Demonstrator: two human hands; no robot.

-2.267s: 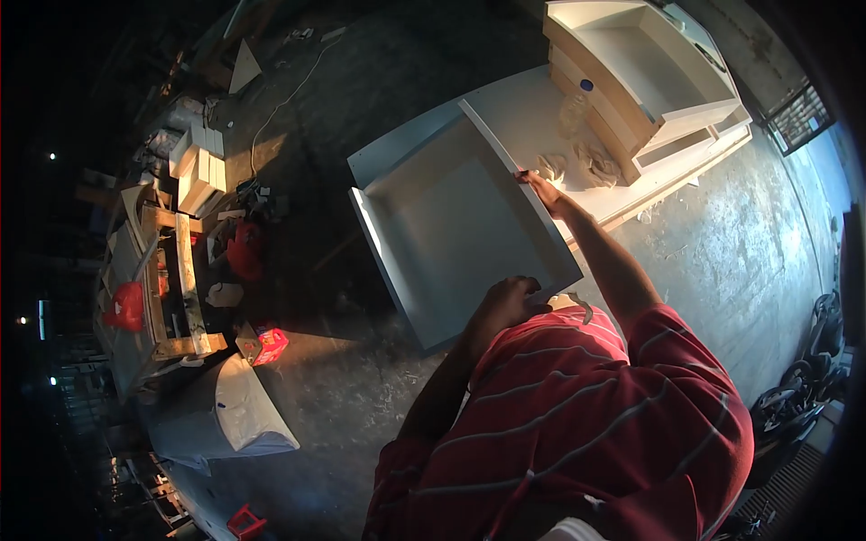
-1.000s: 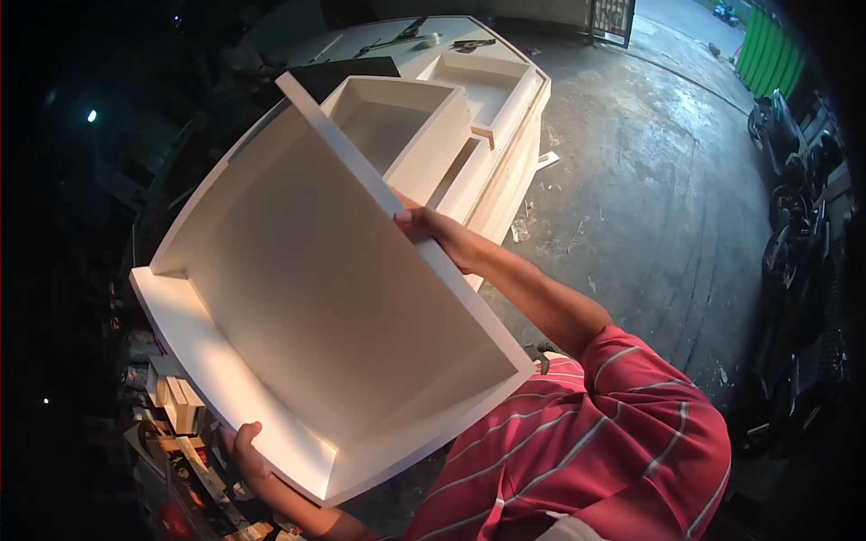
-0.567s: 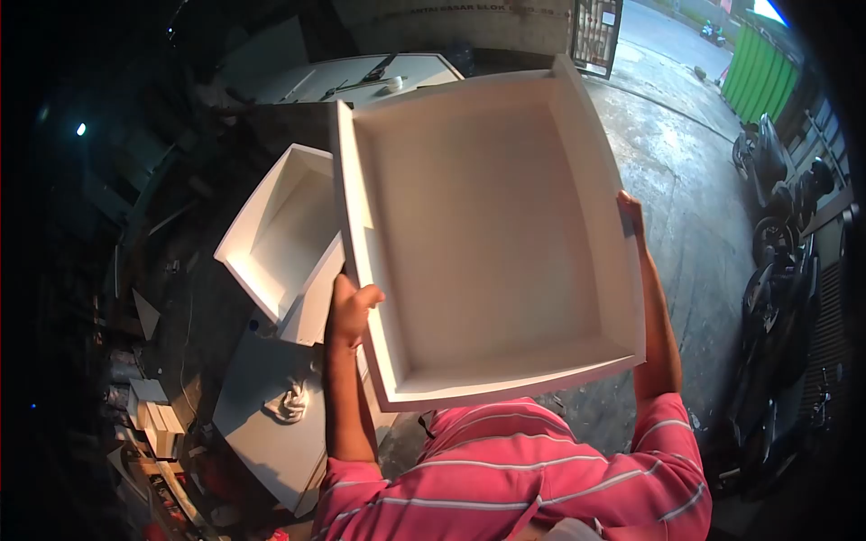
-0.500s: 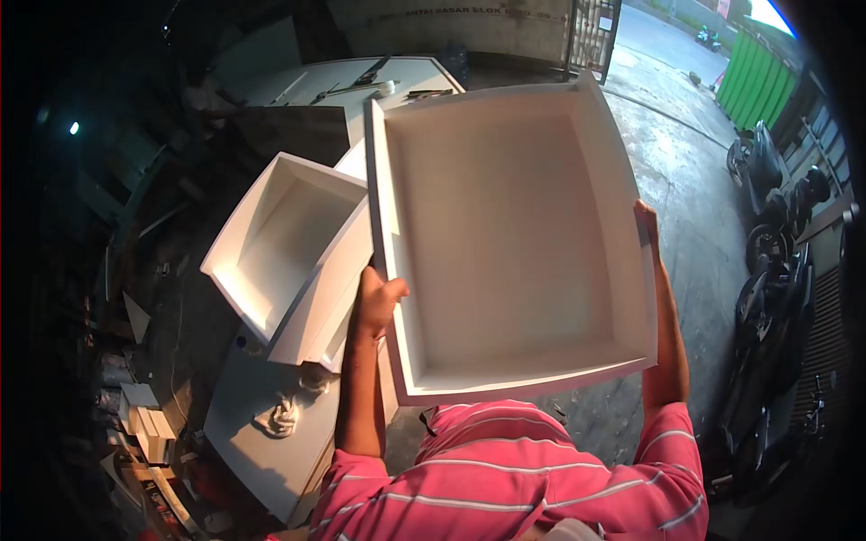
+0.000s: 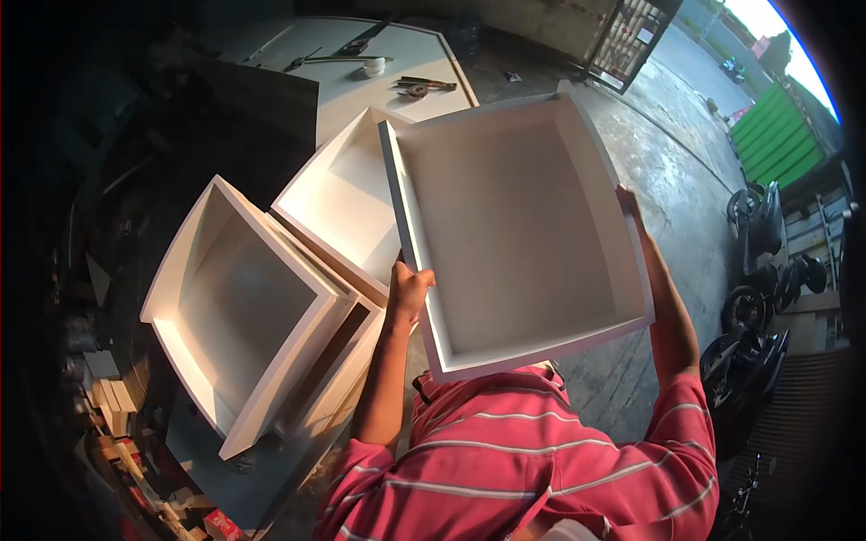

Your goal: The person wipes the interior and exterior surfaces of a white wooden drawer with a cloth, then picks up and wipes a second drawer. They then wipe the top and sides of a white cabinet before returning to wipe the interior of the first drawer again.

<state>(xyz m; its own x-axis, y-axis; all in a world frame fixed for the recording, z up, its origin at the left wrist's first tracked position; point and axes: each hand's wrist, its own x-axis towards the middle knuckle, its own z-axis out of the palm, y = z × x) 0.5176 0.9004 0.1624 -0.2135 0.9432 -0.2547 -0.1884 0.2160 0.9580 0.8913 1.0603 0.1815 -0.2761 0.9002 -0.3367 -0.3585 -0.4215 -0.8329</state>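
Between my two hands I hold up a white drawer box (image 5: 514,234), its open side facing me. My left hand (image 5: 412,290) is closed on its left wall, the thumb lying over the edge. On the opposite wall is my right hand (image 5: 629,206), gripping from outside, with most of its fingers hidden behind the wall. Left of my left forearm, a second white drawer (image 5: 248,298) rests tilted on a stack. Behind it lies another white drawer (image 5: 352,194), partly covered by the drawer I hold.
At the back, a white table (image 5: 298,41) carries a tape roll (image 5: 373,66) and pliers-like tools (image 5: 424,86). Wood offcuts (image 5: 113,406) lie at lower left. Parked motorcycles (image 5: 753,298) line the right side, near a green metal panel (image 5: 780,135).
My view has turned, and the drawer in my hands has shifted slightly, still gripped on both sides. More of the stacked drawers on the left now shows.
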